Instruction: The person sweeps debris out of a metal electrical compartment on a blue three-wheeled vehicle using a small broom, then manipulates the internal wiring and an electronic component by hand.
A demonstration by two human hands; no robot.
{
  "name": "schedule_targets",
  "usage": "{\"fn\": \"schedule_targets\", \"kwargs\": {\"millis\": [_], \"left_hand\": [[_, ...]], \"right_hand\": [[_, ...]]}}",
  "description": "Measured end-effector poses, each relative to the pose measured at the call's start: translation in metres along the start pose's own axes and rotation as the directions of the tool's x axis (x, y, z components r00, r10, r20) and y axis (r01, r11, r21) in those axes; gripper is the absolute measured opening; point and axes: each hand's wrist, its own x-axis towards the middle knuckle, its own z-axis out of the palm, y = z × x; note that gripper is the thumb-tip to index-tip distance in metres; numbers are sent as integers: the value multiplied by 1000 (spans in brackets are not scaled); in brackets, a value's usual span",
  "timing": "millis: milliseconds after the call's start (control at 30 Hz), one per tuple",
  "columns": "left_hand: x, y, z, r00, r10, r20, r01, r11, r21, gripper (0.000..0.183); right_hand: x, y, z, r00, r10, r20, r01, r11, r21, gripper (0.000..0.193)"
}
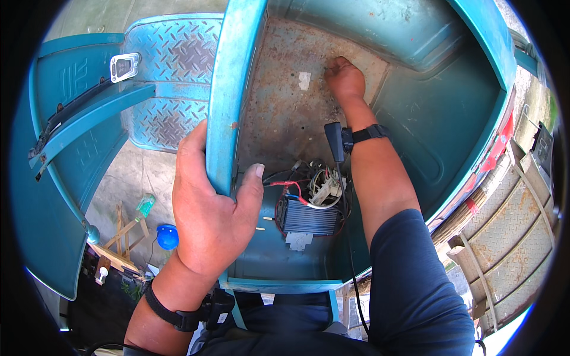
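My left hand (209,222) straddles the turquoise metal rim (228,101) of an open compartment, thumb on the inner side and fingers on the outer side. Deep inside, my right hand (345,82) is curled closed just over the rusty, stained compartment floor (282,101). Whatever its fingers may hold is hidden. A small white patch (304,80) lies on that floor, left of the right hand. Closer to me, a finned dark metal controller box (307,217) sits below a tangle of wires and white connectors (326,187).
Left of the rim are a diamond-plate footboard (172,47) and a curved turquoise panel (71,166). A blue round object (167,237) and a wooden frame (127,231) stand on the concrete below. A rusty ribbed metal panel (510,225) lies at the right. A black cable (354,279) hangs beside my right arm.
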Motion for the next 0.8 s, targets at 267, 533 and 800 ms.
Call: {"fn": "schedule_targets", "kwargs": {"millis": [267,533,800], "left_hand": [[1,0,0,1000,-6,-11,6,1000,9,69],[1,2,2,999,-30,-27,30,999,-21,68],[0,1,0,1000,-16,-19,17,1000,13,68]], "right_hand": [[-5,-8,-8,993,-107,56,117,972,-203,24],[8,-7,3,987,-142,73,158,933,-324,24],[-13,-8,0,1000,-13,-18,13,1000,-15,19]]}}
